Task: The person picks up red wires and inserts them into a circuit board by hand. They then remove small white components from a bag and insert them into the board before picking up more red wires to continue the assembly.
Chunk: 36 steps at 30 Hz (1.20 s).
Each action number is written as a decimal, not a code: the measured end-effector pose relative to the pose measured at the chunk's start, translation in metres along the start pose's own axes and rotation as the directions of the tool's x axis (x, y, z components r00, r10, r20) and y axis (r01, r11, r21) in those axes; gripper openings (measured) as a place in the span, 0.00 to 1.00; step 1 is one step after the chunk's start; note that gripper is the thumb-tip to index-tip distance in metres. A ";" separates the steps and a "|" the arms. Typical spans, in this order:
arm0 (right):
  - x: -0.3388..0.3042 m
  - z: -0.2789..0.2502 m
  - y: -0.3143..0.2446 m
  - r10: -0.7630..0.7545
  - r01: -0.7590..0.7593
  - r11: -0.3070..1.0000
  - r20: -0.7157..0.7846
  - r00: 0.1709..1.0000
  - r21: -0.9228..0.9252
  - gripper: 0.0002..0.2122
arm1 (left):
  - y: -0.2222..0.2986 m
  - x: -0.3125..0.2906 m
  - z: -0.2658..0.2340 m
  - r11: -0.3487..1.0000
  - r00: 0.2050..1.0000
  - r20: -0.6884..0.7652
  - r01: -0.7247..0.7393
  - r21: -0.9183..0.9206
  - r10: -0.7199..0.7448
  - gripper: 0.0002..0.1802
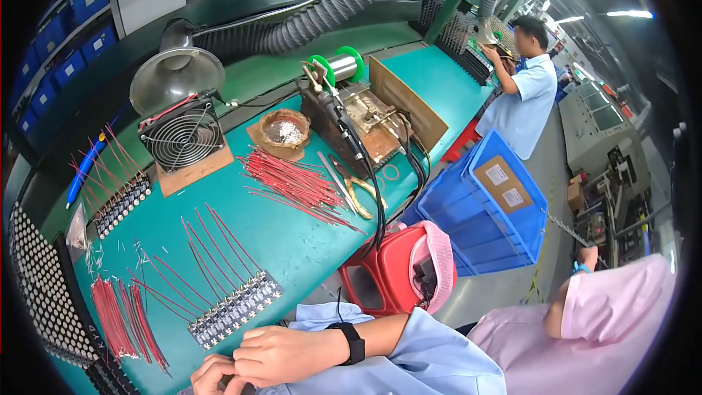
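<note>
At the lower edge my right hand (272, 355), with a black band on its wrist, lies with bent fingers close against my left hand (212, 374). The left fingers are curled too, and anything between the hands is hidden. Just beyond them on the green mat sits a row of small grey-black connector blocks (235, 307), several thin red wires (212, 249) rising from it. Left of it lie bundles of red wires (117, 318). A larger pile of red wires (296, 186) lies farther back.
Behind stand a fan (184, 139), a round bowl (284, 132), a soldering machine (365, 121) with a solder spool (342, 68), and yellow-handled pliers (362, 201). A second wired row (123, 203) is left. A red stool (380, 274), blue bin (475, 212) and two people are right.
</note>
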State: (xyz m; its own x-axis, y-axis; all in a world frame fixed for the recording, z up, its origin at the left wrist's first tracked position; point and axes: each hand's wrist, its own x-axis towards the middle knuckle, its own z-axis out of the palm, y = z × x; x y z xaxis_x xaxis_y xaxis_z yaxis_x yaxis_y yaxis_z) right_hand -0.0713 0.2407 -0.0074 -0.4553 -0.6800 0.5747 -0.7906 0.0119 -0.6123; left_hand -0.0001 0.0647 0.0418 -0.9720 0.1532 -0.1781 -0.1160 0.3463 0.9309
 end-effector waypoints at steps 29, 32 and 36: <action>0.016 0.010 0.001 0.088 -0.110 0.948 0.084 0.993 0.298 0.06 | -0.045 -0.011 0.015 0.954 0.911 -0.350 -0.274 -0.123 0.217 0.07; 0.034 0.019 0.005 0.097 -0.140 0.932 0.140 0.985 0.335 0.05 | -0.054 -0.019 0.007 0.950 0.902 -0.399 -0.252 -0.182 0.163 0.07; 0.045 0.019 0.009 0.076 -0.146 0.954 0.262 0.962 0.261 0.05 | -0.059 -0.019 0.000 0.950 0.908 -0.384 -0.253 -0.186 0.166 0.06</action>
State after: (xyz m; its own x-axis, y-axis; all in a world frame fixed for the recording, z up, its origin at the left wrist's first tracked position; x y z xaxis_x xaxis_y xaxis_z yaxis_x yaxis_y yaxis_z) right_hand -0.0911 0.1967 0.0023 -0.3907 -0.8452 0.3647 -0.5807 -0.0811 -0.8100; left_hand 0.0251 0.0408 -0.0099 -0.9806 -0.1583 0.1155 0.0973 0.1180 0.9882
